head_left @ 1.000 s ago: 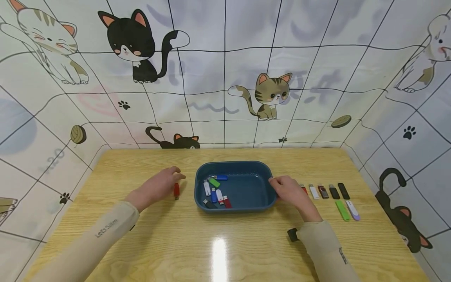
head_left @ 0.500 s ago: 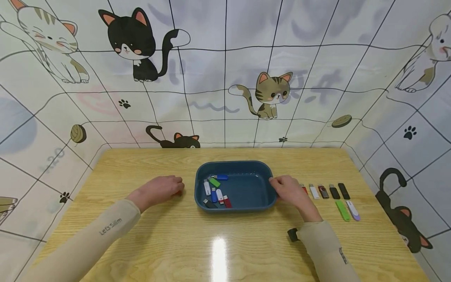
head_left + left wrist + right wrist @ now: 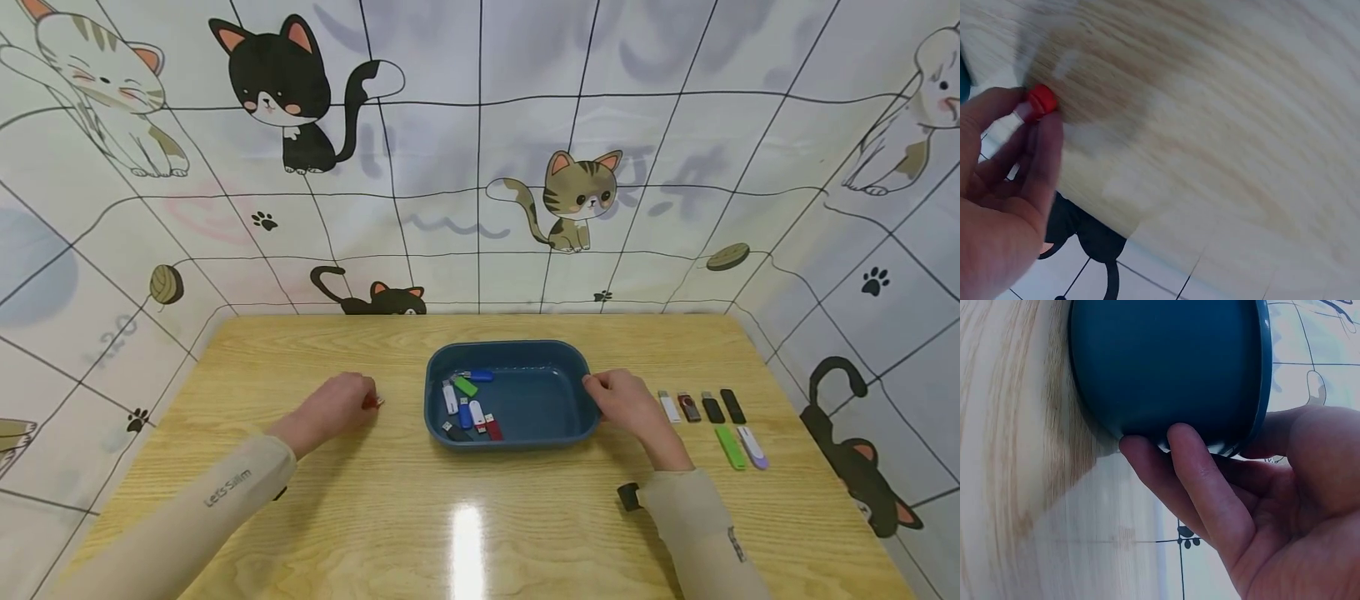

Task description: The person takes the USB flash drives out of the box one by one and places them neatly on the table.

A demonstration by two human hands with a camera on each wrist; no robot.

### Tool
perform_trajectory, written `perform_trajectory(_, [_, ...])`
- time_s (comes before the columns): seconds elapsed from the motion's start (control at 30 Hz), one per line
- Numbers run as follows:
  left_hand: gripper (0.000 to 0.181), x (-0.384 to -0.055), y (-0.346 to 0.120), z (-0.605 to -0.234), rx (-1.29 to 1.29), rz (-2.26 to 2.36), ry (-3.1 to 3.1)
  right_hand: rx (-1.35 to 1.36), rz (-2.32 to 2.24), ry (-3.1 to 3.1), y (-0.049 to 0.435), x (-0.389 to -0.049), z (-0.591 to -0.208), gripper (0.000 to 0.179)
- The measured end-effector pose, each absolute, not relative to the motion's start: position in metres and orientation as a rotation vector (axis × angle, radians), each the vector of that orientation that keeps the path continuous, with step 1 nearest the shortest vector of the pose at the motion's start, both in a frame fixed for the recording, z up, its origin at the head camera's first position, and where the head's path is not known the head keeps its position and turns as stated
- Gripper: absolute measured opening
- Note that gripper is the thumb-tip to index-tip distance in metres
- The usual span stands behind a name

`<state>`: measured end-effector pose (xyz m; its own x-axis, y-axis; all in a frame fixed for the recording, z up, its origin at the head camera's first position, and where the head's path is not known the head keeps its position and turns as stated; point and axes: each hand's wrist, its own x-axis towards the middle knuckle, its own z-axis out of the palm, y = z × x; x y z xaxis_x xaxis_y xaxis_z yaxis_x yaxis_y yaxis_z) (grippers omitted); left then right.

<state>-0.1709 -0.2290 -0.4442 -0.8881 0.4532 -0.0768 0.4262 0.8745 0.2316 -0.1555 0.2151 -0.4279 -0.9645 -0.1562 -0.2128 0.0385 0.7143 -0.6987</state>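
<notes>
My left hand [image 3: 335, 408] pinches a red USB stick [image 3: 1042, 101] between thumb and fingers, left of a dark blue plastic bin [image 3: 543, 443]. The stick's metal plug shows past the fingertips in the head view. My right hand [image 3: 628, 406] holds the bin by its right end, thumb at the rim and fingers against the outer wall [image 3: 1166, 375]. Inside the bin's left half lie several USB sticks, among them a green one [image 3: 466, 386], a blue one [image 3: 465, 414] and a dark red one [image 3: 493, 428].
On the wooden table [image 3: 360, 517], right of the bin, several more USB sticks lie in two rows, including a black one [image 3: 732, 406], a green one [image 3: 730, 447] and a white-and-purple one [image 3: 752, 447]. Cat-print curtains [image 3: 450, 167] enclose the back and sides.
My left hand has come down over the red USB stick, taken it and drawn slightly left. The bin has shifted a little to the right with my right hand.
</notes>
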Motion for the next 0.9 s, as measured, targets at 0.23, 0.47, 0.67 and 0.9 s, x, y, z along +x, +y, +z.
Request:
perform_trajectory(0.23, [0.021,-0.166,-0.231,-0.440,0.294,0.519,2.843,-0.118,-1.083,2.672,0.218,-0.159,-0.428,0.045])
perform_trajectory(0.47, [0.018,-0.162,-0.240,-0.439,0.148,0.540,2.844,-0.136,-1.087,2.670,0.220,-0.161,-0.427,0.041])
perform_trajectory(0.67, [0.033,-0.158,-0.245,-0.438,0.155,0.519,2.884,-0.131,-1.084,2.663,0.220,-0.160,-0.427,0.040])
perform_trajectory(0.9, [0.040,-0.159,-0.245,-0.438,0.156,0.508,2.885,-0.132,-1.080,2.654,0.220,-0.161,-0.426,0.043])
